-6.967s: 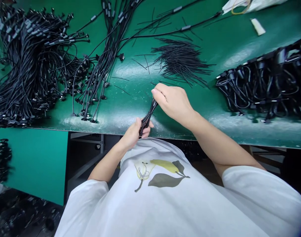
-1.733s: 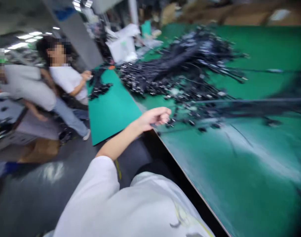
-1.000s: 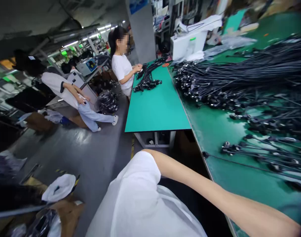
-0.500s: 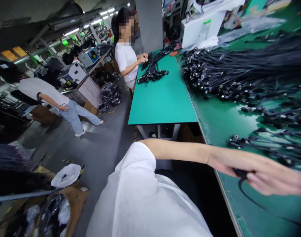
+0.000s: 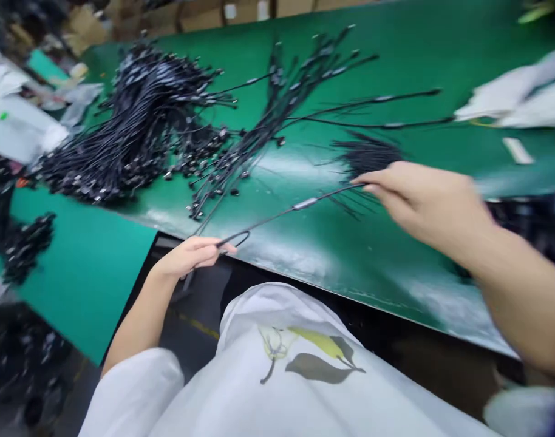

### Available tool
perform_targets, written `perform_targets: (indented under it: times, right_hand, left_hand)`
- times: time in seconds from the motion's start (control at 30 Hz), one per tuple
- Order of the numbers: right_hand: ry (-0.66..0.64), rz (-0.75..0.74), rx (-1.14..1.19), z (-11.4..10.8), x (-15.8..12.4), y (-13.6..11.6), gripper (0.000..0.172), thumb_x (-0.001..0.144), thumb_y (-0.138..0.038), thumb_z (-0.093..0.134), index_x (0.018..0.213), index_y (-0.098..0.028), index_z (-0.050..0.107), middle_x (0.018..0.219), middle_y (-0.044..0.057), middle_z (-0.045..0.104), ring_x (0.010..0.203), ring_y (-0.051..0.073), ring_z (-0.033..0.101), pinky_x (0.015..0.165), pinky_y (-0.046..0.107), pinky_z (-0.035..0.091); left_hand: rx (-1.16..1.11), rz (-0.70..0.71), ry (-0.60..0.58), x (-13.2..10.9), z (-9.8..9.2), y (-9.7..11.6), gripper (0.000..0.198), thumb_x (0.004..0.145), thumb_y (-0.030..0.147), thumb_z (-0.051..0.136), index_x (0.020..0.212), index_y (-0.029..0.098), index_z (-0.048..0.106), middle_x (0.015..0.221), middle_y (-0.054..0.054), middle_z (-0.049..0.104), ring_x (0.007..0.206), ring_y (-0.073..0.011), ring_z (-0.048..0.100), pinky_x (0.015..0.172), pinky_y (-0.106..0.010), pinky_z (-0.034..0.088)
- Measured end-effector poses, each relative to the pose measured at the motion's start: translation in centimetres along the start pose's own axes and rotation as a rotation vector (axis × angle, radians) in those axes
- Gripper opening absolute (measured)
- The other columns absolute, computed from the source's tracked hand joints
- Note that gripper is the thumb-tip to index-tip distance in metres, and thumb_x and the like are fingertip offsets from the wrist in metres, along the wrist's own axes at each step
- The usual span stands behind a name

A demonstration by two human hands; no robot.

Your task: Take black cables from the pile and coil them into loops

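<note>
A black cable (image 5: pixel 277 214) with a pale sleeve part-way along it stretches between my two hands over the table's front edge. My left hand (image 5: pixel 193 255) is closed on one end, where the cable bends back in a small loop by the fingers. Thumb and forefinger of my right hand (image 5: pixel 423 203) pinch the other end. Just behind the right hand lies a bunch of short thin black strands (image 5: pixel 366 153). Loose black cables (image 5: pixel 259 136) with small end pieces lie beyond the held one.
A big heap of black cables (image 5: pixel 136 121) covers the green table (image 5: pixel 441 48) on the left. White cloth-like items (image 5: pixel 514 91) and a small white piece (image 5: pixel 518 151) lie on the right. A lower teal table (image 5: pixel 86 279) adjoins at left, with more black cables (image 5: pixel 29 246).
The view has swung right from the aisle and other people to the green table. Both hands now show, with the cable drawn out between them; before, only one arm was in view.
</note>
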State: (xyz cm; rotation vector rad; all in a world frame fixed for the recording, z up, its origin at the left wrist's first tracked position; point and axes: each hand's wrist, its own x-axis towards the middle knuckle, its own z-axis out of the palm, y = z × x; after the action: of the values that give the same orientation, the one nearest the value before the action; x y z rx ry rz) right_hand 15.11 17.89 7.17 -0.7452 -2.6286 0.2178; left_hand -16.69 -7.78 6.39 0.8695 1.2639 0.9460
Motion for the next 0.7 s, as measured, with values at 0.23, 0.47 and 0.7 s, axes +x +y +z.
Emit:
perform_targets:
  times: [0.23,0.47,0.7]
  right_hand:
    - [-0.096,-0.041,-0.267,1.8,-3.0,-4.4,0.031,0.099,-0.024,0.038,0.118,-0.019,0.062,0.078,0.004,0.067,0.062,0.015,0.055,0.057,0.030,0.030]
    - [-0.004,0.020,-0.187,-0.1,-4.6,-1.7,0.031,0.097,-0.015,0.036,0.107,-0.019,0.066,0.079,0.003,0.065,0.066,0.013,0.057,0.060,0.027,0.035]
    - [-0.089,0.046,0.241,-0.4,-5.0,-0.3,0.032,0.098,-0.025,0.036,0.107,-0.022,0.067,0.106,0.004,0.072,0.097,0.018,0.067,0.085,0.031,0.051]
  left_hand:
    - [-0.289,0.199,0.263,4.9,3.8,1.0,0.042,0.073,0.040,0.075,0.111,0.024,0.072,0.064,0.002,0.041,0.049,-0.0068,0.028,0.040,-0.020,0.023]
    - [-0.273,0.107,0.195,5.4,2.4,-0.7,0.023,0.084,0.044,0.062,0.076,0.024,0.070,0.043,0.006,0.021,0.041,-0.0074,0.019,0.041,-0.021,0.029]
    - [-0.616,0.239,0.308,3.7,2.0,0.9,0.020,0.083,0.022,0.062,0.098,0.016,0.072,0.044,0.012,0.010,0.036,-0.0022,-0.003,0.031,-0.015,0.013]
